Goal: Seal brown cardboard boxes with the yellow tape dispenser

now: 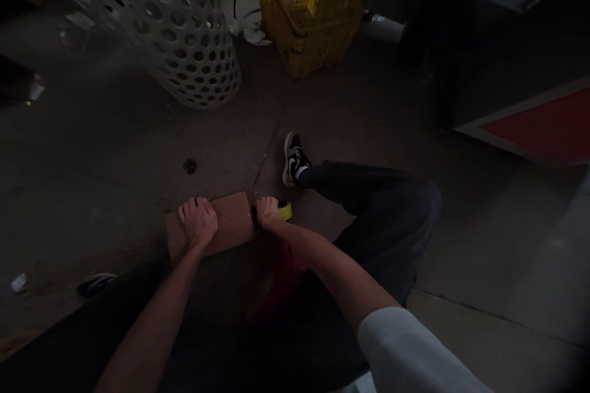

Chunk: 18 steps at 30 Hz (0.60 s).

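Observation:
A closed cardboard box [233, 221] rests low between my legs, near the floor. My left hand [199, 220] presses on its top, fingers bent toward the far edge and gripping it. Close by the box's right end, my right hand [268, 213] is closed around a yellow-green item [285, 211] that looks like a roll of tape. Most of that item is hidden by the hand. Something red and blurred shows dimly below my right wrist.
A white bin with round holes [198, 55] stands ahead on the left. Beyond my shoe [293, 159] is a yellow plastic basket [308, 31]. A dark cabinet-like unit with a red panel [548, 126] is at the right. Scraps lie on the concrete floor [230, 141].

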Each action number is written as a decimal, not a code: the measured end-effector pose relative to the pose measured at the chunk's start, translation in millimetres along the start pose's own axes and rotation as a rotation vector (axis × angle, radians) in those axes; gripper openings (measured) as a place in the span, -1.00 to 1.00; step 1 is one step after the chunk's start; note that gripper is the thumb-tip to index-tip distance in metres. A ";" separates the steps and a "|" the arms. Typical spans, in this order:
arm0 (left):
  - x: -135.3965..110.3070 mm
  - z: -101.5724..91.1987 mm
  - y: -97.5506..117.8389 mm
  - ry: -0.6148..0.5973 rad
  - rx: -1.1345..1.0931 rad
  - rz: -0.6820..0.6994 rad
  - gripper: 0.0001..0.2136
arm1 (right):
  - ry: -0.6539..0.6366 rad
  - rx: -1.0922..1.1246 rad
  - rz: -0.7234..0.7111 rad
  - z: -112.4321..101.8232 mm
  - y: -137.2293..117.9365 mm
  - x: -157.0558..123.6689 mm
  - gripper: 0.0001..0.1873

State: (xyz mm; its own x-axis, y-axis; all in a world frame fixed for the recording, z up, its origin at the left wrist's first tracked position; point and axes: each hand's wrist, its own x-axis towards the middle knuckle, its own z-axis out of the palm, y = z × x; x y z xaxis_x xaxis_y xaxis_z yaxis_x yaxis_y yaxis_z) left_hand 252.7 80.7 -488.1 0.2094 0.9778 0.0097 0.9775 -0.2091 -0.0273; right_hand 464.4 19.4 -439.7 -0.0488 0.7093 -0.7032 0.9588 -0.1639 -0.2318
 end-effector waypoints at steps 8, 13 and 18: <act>-0.1 -3.8 0.8 -0.017 0.022 -0.003 -0.49 | 0.146 -0.039 0.006 -90.5 16.4 -20.0 -0.65; -1.1 -11.8 1.2 -0.034 0.055 0.046 -0.47 | 0.501 -0.007 -0.129 -195.7 11.1 -57.4 -0.60; 2.6 -13.9 -2.0 -0.080 0.078 0.057 -0.46 | 0.732 0.259 -0.362 -251.2 -3.8 -98.2 -0.41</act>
State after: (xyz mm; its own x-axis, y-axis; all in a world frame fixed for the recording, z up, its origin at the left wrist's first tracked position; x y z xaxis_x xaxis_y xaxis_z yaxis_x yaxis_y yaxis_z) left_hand 251.7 83.5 -474.1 0.2588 0.9631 -0.0735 0.9585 -0.2655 -0.1035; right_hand 535.8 122.6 -200.9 -0.0611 0.9975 0.0347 0.8204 0.0700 -0.5674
